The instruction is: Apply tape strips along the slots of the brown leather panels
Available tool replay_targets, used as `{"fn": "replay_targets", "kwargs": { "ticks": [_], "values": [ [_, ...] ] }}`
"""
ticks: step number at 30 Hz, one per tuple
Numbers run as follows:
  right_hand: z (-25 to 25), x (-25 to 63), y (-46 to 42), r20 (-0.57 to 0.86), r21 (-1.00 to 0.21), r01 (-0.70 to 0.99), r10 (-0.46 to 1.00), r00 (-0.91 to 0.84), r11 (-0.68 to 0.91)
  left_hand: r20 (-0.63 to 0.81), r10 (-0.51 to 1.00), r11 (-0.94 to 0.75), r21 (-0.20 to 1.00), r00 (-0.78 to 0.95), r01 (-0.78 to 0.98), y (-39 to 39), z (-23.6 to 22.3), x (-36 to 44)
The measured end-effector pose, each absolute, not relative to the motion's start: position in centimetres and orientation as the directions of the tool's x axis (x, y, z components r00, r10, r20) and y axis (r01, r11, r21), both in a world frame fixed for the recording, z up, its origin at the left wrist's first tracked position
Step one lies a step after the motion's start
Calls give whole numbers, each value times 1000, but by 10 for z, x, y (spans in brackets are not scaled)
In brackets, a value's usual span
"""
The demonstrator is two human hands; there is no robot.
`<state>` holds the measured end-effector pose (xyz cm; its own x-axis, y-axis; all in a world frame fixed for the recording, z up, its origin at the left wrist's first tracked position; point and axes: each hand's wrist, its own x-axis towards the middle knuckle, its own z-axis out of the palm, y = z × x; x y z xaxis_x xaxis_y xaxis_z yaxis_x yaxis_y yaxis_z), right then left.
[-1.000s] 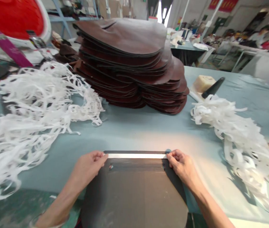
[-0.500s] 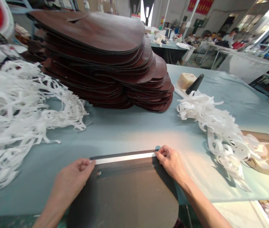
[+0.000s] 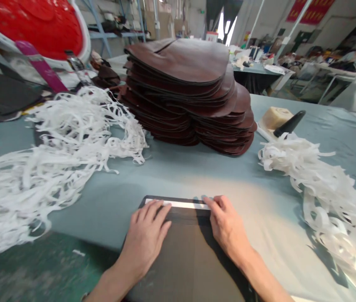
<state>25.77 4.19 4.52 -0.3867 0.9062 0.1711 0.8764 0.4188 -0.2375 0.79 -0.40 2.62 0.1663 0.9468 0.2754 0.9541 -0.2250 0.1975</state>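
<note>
A dark panel (image 3: 181, 256) with a pale grey-brown face lies in front of me at the table's near edge. Along its far edge runs a narrow white strip (image 3: 187, 204). My left hand (image 3: 148, 233) rests flat over the strip's left part, fingers stretched out and tips on it. At the strip's right end is my right hand (image 3: 228, 226), its index finger reaching onto the strip and the other fingers bent. Both hands cover parts of the strip and panel.
Behind the panel rises a tall stack of dark brown leather pieces (image 3: 190, 96). White strips lie in a tangled heap (image 3: 80, 134) on the left and another heap (image 3: 319, 180) on the right. A yellowish block (image 3: 275, 117) and a black handle (image 3: 289, 123) sit at the back right.
My left hand has gone from pinching the strip's left end to lying flat across it. My right hand's index finger is now stretched onto the strip. The view has turned left.
</note>
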Motion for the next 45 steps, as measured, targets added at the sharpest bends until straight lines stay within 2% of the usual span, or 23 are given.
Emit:
{"fn": "replay_targets", "kwargs": {
  "ticks": [2, 4, 7, 14, 16, 21, 24, 26, 29, 32, 35, 39, 45],
  "values": [
    [45, 239, 40, 205, -150, 781, 791, -576, 607, 232, 944, -271, 139, 235, 952, -6, 27, 9],
    [44, 225, 41, 198, -98, 751, 752, -629, 653, 218, 944, -276, 121, 246, 953, -3, 26, 4],
    [42, 214, 48, 213, -96, 771, 770, -601, 629, 236, 942, -278, 156, 238, 948, 5, 24, -8],
    [40, 203, 76, 217, -15, 870, 851, -479, 493, 323, 946, -135, 292, 35, 947, 5, 23, -12],
    [41, 190, 82, 207, -57, 862, 850, -484, 504, 336, 942, -139, 309, 28, 941, 3, 24, -11],
    [37, 140, 92, 265, -345, 664, 747, -610, 664, 363, 932, -148, 356, 10, 923, 2, 20, -15],
    [30, 118, 92, 310, -380, 598, 707, -636, 705, 351, 936, -135, 346, 5, 928, 6, 21, -19],
    [26, 112, 88, 325, -336, 604, 691, -646, 723, 321, 947, -133, 301, 31, 944, 10, 24, -20],
    [22, 111, 82, 329, -205, 641, 669, -666, 739, 267, 962, -126, 229, 63, 965, 14, 31, -16],
    [24, 112, 77, 297, -72, 673, 660, -690, 736, 264, 964, -88, 183, 37, 979, 15, 34, -12],
    [30, 121, 72, 276, 12, 677, 648, -710, 736, 271, 962, -77, 151, 33, 985, 14, 35, -9],
    [36, 165, 61, 238, 49, 673, 646, -725, 738, 275, 961, -59, 139, 19, 988, 13, 36, -9],
    [33, 282, 34, 182, 22, 701, 687, -703, 712, 297, 954, -81, 146, 34, 986, 11, 35, -8]
  ]
}}
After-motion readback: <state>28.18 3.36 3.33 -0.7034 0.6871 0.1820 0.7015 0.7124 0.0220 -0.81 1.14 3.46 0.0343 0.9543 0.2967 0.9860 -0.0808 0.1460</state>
